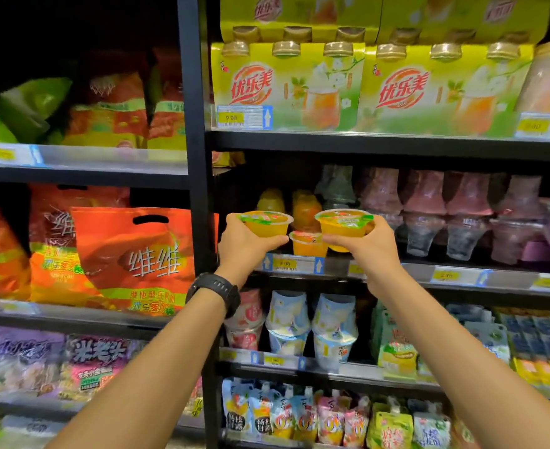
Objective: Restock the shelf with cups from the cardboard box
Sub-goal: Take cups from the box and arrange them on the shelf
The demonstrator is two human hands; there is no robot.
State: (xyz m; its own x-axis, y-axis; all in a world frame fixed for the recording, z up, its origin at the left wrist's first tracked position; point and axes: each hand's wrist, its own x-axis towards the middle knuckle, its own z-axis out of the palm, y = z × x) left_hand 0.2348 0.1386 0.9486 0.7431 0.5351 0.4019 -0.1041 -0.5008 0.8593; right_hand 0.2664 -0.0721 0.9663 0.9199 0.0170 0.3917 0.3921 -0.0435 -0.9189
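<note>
While I stand facing the shelves, my forearms: both bare, stretched forward and up, side by side.
Watch (217,291): black, strapped round my left wrist.
Left grip (247,243): closed round the lower half of a cup, with the back of my hand towards me.
Left cup (267,223): clear plastic, filled with yellow-orange jelly, sealed with a green and orange printed film. It is upright, in the air just in front of the middle shelf (406,270).
Right grip (364,244): closed round the base of a second cup of the same kind.
Right cup (344,223): upright and level with the left one. The two are near each other but apart.
Cup on the shelf (309,244): a third of the same kind, standing at the front edge, between and just below the two I hold. The right cup overlaps it from my view, and I cannot tell whether they touch.
Price tag (285,264): yellow, on the shelf rail just below that cup.
Behind that cup: more yellow and orange cups (306,207), blurred and in shadow.
Further right on the same shelf: stacked pink and clear cups (467,218).
Shelf below: white and blue cups (309,322), stacked.
Shelf above: green boxes (286,89) of cup drinks with gold lids.
Bay to my left: orange bags (137,257) with cut-out handles.
</note>
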